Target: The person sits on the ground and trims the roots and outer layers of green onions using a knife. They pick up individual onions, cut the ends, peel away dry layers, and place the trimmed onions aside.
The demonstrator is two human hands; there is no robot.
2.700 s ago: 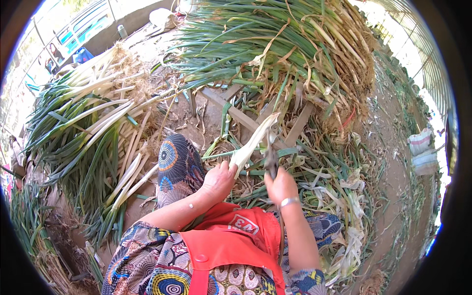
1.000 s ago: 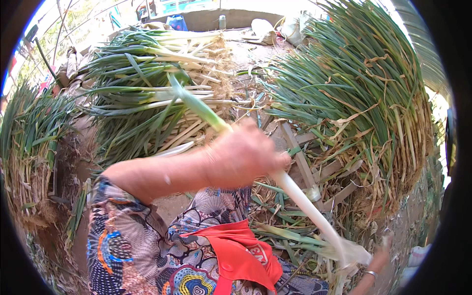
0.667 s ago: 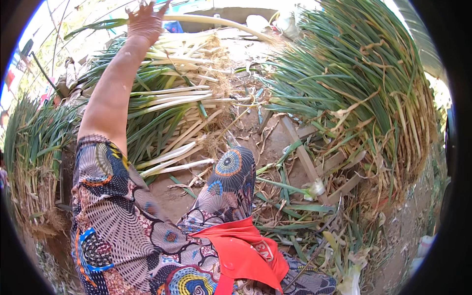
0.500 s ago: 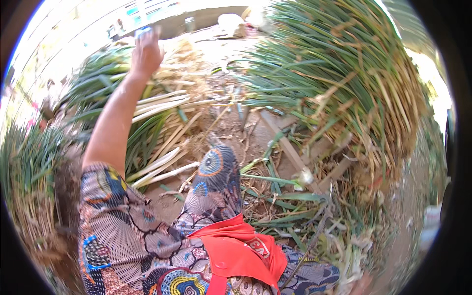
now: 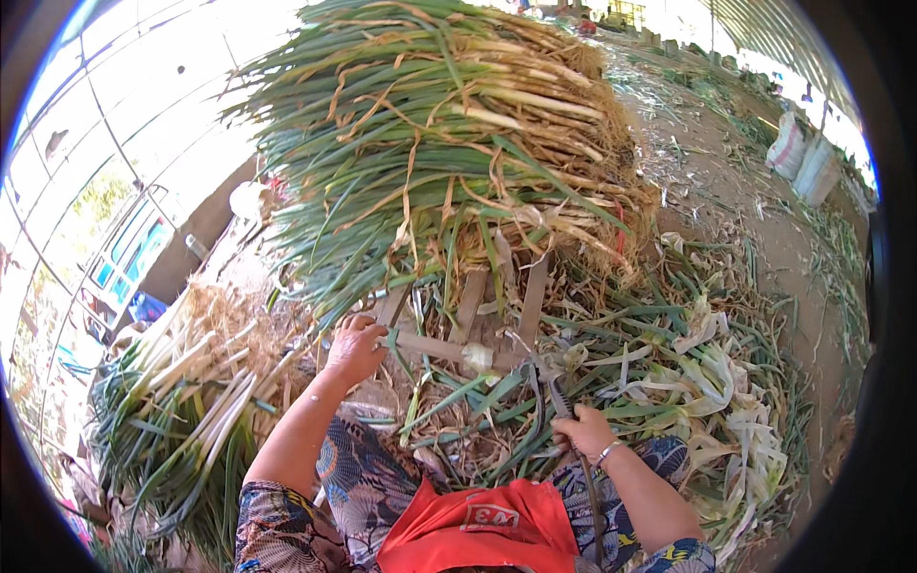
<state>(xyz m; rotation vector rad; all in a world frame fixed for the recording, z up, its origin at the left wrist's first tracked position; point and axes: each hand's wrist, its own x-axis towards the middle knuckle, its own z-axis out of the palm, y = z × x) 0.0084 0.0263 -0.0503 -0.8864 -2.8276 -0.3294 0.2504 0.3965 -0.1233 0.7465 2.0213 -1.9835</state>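
Note:
My left hand [image 5: 356, 350] is at the leaf tips of a large heap of leafy green onions [image 5: 430, 143], beside the left end of a wooden slatted frame [image 5: 430, 346]. Its fingers are loosely bent and apart, with no stalk visible in them. A bracelet circles the wrist of my right hand [image 5: 585, 432], which is closed around a dark slim tool [image 5: 561, 399] pointing at the frame. From this fist a hose-like length [image 5: 594, 511] runs down over my lap. Paler, cleaned green onions [image 5: 205, 420] lie piled at my left, white ends facing away.
Stripped leaves and peelings [image 5: 721, 401] cover the ground at my right and under the frame. White sacks [image 5: 802, 158] stand far right. A low wall [image 5: 205, 229] and a metal lattice are at the far left. A red apron [image 5: 478, 525] covers my lap.
My view has swung to the right. My left hand has come back from the far end of the cleaned pile to the big heap. My right hand now shows, gripping the dark tool.

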